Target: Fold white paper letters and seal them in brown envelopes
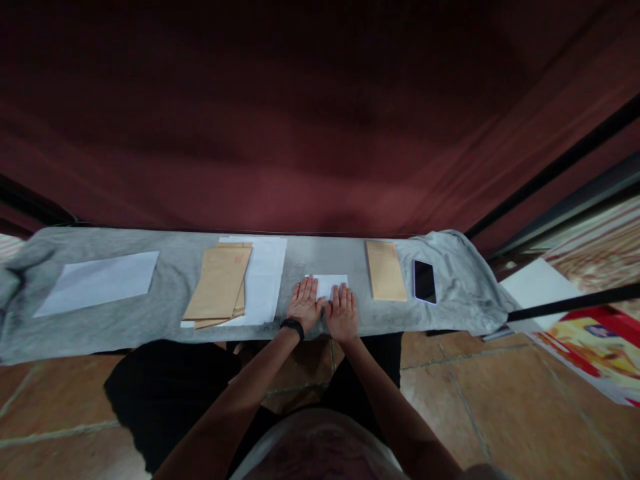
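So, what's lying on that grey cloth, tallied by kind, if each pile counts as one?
Brown envelopes: 2 (overlapping pile, separate envelope)
White paper: 3 (far-left sheet, stack partly under the overlapping pile, small piece under the left hand and right hand)
Phone: 1
Total: 6

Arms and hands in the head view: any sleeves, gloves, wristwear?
No gloves on the left hand or right hand. Visible forearms are sleeveless. A black wristband, possibly a watch, circles the left wrist; the right has none.
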{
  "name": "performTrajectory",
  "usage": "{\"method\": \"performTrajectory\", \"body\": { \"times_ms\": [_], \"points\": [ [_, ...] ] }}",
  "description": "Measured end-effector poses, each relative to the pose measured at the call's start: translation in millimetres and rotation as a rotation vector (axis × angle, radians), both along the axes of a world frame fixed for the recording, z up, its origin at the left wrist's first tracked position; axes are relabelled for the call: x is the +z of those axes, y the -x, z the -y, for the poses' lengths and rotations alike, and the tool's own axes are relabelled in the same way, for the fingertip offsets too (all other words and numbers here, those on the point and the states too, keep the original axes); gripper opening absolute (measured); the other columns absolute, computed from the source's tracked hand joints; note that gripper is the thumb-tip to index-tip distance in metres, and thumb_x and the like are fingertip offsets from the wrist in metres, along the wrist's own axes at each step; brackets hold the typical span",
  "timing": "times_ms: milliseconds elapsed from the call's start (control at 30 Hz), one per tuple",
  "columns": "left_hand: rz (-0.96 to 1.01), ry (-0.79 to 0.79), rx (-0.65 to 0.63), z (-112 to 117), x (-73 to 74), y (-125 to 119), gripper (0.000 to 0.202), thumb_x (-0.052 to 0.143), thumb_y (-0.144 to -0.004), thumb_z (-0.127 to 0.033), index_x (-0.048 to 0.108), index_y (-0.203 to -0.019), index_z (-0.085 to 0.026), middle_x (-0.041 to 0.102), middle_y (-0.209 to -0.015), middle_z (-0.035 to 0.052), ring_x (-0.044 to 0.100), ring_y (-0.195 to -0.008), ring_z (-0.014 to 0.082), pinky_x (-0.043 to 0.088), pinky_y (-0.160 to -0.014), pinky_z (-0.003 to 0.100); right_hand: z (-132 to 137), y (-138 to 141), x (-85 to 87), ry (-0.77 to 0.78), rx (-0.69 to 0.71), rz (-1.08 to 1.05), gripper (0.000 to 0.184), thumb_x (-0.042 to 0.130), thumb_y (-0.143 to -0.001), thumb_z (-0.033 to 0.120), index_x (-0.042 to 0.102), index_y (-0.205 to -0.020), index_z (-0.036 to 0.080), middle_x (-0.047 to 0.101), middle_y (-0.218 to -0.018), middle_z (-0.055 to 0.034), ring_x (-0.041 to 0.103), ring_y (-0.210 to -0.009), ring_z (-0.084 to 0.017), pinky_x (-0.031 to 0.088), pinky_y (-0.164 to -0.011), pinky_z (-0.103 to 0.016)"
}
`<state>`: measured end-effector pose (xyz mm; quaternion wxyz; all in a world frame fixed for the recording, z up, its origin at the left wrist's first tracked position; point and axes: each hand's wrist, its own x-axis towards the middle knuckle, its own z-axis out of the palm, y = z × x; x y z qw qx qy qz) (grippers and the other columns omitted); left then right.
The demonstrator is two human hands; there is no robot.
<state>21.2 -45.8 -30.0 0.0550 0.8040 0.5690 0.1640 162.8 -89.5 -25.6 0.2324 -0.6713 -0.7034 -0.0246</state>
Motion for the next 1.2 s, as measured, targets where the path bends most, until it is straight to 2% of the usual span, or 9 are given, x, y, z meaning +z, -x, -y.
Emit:
{"method": "performTrajectory", "body": {
  "times_ms": [133,300,400,500,633,800,1000,1200],
  "points": [
    [-0.021,0.019,0.021,1,0.9,-5,0.069,0.031,-0.101,-0.044,0.022,-0.160,-0.009,0.028,-0.165,0.0175,0.021,-0.155,0.0298,0.019,-0.125,0.054,2,-1,-0.2,-0.021,0.012,-0.035,0.058,0.038,-0.105,0.035,0.037,-0.155,0.005,0.032,-0.160,-0.0269,0.036,-0.147,-0.037,0.030,-0.117,-0.061],
    [-0.033,0.022,-0.021,2,2.8,-6,0.067,0.029,-0.101,-0.040,0.020,-0.161,-0.011,0.027,-0.165,0.0157,0.019,-0.156,0.0294,0.014,-0.126,0.056,-6,-6,3.8,0.080,0.029,0.002,0.056,0.042,-0.104,0.031,0.041,-0.152,0.002,0.037,-0.158,-0.0285,0.036,-0.147,-0.036,0.027,-0.119,-0.061],
    [-0.035,0.037,-0.074,2,5.3,-5,0.063,0.029,-0.100,-0.032,0.025,-0.160,-0.014,0.030,-0.165,0.0120,0.018,-0.156,0.0274,0.013,-0.127,0.054,-19,-3,6.5,0.108,0.139,-0.021,0.051,0.036,-0.105,0.028,0.045,-0.150,0.004,0.044,-0.155,-0.0235,0.036,-0.148,-0.031,0.027,-0.121,-0.055],
    [-0.036,0.081,-0.098,0,6.7,-5,0.062,0.027,-0.098,-0.024,0.029,-0.159,-0.011,0.030,-0.165,0.0122,0.017,-0.156,0.0267,0.014,-0.127,0.051,-32,4,6.6,0.134,0.225,-0.044,0.051,0.029,-0.106,0.028,0.045,-0.151,0.009,0.047,-0.155,-0.0169,0.037,-0.149,-0.025,0.027,-0.123,-0.049],
    [-0.033,0.099,-0.103,-1,7.0,-6,0.062,0.026,-0.098,-0.022,0.029,-0.159,-0.011,0.032,-0.165,0.0120,0.018,-0.156,0.0256,0.015,-0.127,0.049,-38,7,4.0,0.148,0.170,-0.009,0.054,0.029,-0.107,0.033,0.043,-0.152,0.007,0.042,-0.158,-0.0175,0.034,-0.150,-0.026,0.024,-0.123,-0.048],
    [-0.041,0.084,-0.111,0,9.2,-5,0.061,0.028,-0.100,-0.030,0.030,-0.158,-0.010,0.031,-0.165,0.0125,0.020,-0.156,0.0254,0.013,-0.128,0.048,-41,-11,1.1,0.120,0.128,0.036,0.055,0.032,-0.107,0.034,0.039,-0.154,0.007,0.036,-0.161,-0.0187,0.034,-0.150,-0.029,0.025,-0.122,-0.050],
    [-0.040,0.087,-0.102,1,12.2,-6,0.062,0.030,-0.101,-0.034,0.028,-0.159,-0.012,0.030,-0.166,0.0113,0.021,-0.155,0.0254,0.014,-0.128,0.048,-44,-36,-2.5,0.069,0.083,0.063,0.060,0.035,-0.107,0.041,0.037,-0.155,0.004,0.039,-0.159,-0.0209,0.036,-0.148,-0.030,0.027,-0.122,-0.049],
    [-0.092,0.123,-0.085,1,18.1,-4,0.062,0.028,-0.101,-0.034,0.029,-0.159,-0.010,0.030,-0.165,0.0127,0.021,-0.155,0.0244,0.014,-0.128,0.046,-30,-44,2.1,0.048,0.060,0.065,0.056,0.037,-0.106,0.035,0.039,-0.153,0.004,0.043,-0.156,-0.0214,0.039,-0.147,-0.030,0.029,-0.120,-0.052]
  ]
}}
